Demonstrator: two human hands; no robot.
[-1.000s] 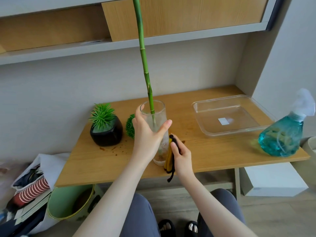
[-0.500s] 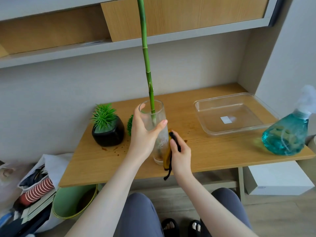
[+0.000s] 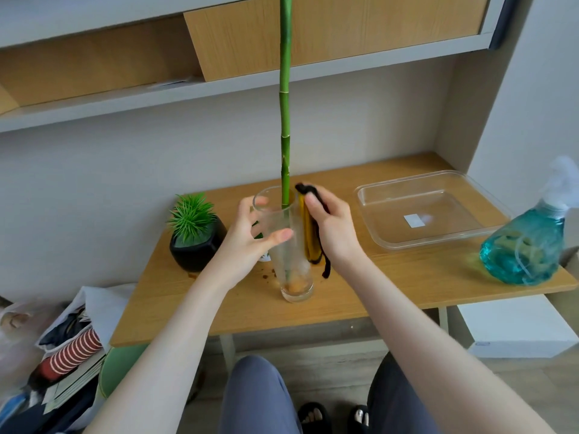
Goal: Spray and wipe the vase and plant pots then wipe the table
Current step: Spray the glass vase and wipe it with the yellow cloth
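A tall clear glass vase [image 3: 289, 270] with a green bamboo stalk [image 3: 285, 120] stands on the wooden table [image 3: 391, 283]. My left hand [image 3: 250, 239] grips the vase's upper half, thumb in front and fingers round the far side. My right hand [image 3: 332, 227] holds a folded yellow and black cloth [image 3: 310, 239] and presses it against the vase's right side near the rim. A black pot with a spiky green plant [image 3: 195, 239] sits to the left. A second small green plant is mostly hidden behind my left hand.
A teal spray bottle [image 3: 526, 245] stands at the table's right edge, behind it a clear plastic tray [image 3: 429, 208]. Brown crumbs lie around the vase's base. A green bin [image 3: 119, 368] and bags sit on the floor at left, a white box [image 3: 513, 327] at right.
My right hand has slid the cloth up the vase's right side from near the base to the rim. The left hand keeps its hold on the vase.
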